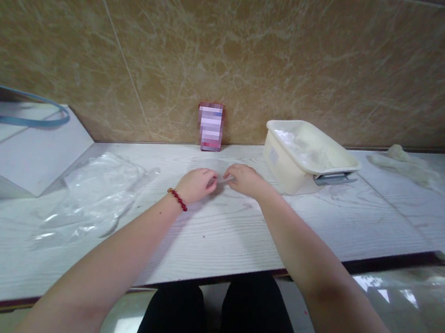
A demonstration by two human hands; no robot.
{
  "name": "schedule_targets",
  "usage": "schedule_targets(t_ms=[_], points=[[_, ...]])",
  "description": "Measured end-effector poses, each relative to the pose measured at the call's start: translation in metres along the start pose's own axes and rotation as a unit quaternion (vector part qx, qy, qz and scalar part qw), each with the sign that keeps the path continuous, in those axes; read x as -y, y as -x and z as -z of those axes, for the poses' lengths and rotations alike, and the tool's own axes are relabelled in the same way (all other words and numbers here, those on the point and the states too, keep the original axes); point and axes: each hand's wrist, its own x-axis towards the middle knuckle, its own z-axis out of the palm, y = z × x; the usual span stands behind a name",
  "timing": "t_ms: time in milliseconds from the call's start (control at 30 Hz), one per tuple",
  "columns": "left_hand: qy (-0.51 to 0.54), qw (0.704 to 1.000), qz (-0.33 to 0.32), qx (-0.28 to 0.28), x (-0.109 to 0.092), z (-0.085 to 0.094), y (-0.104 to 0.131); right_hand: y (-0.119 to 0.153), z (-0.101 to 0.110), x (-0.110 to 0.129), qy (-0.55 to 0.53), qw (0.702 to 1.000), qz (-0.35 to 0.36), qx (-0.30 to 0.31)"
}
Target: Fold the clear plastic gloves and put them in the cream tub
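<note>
Two hands (198, 185) (244, 180) pinch a thin, whitish strip (224, 180).

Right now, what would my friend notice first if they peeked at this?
Probably the left hand and right hand, close together over the white tabletop, with something thin and pale between them. The red bracelet on the left wrist might stand out too. Right of the hands stands a cream tub; behind them, a blurred, phone-like screen stands by the brown wall.

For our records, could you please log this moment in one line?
left hand: pinching thin translucent item | right hand: pinching it too | cream bin: right | clear plastic packaging: left | phone: upright beyond hands
</note>
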Motion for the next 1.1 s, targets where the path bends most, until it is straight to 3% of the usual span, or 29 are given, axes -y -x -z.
schedule_targets(t_ms=[233,367,433,467,600,667,767,833,967,1100], points=[[0.017,0.998,0.031,0.047,0.002,-0.005,-0.003,-0.008,-0.003,0.0,-0.053,0.996,0.006,-0.073],[0.14,0.983,0.118,0.006,0.005,0.009,-0.001,-0.006,0.005,0.004,-0.128,0.978,-0.053,-0.154],[0.275,0.944,0.177,-0.04,0.007,0.023,0.003,-0.005,0.009,0.006,-0.19,0.959,-0.113,-0.176],[0.365,0.906,0.204,-0.058,0.007,0.03,0.004,-0.005,0.01,0.007,-0.234,0.947,-0.141,-0.171],[0.685,0.677,0.263,-0.05,0.01,0.056,0.01,-0.005,0.013,0.008,-0.472,0.862,-0.173,-0.063],[0.74,0.608,0.286,-0.025,0.012,0.06,0.011,-0.003,0.011,0.008,-0.578,0.802,-0.152,0.017],[0.751,0.57,0.332,0.006,0.018,0.054,0.01,-0.002,0.007,0.008,-0.665,0.724,-0.157,0.094],[0.746,0.559,0.362,0.032,0.021,0.045,0.009,-0.002,0.004,0.008,-0.684,0.696,-0.185,0.114],[0.729,0.546,0.404,0.085,0.025,0.032,0.007,-0.005,-0.002,0.01,-0.686,0.678,-0.239,0.11],[0.742,0.535,0.388,0.115,0.027,0.032,0.008,-0.009,-0.009,0.01,-0.694,0.661,-0.268,0.101]])
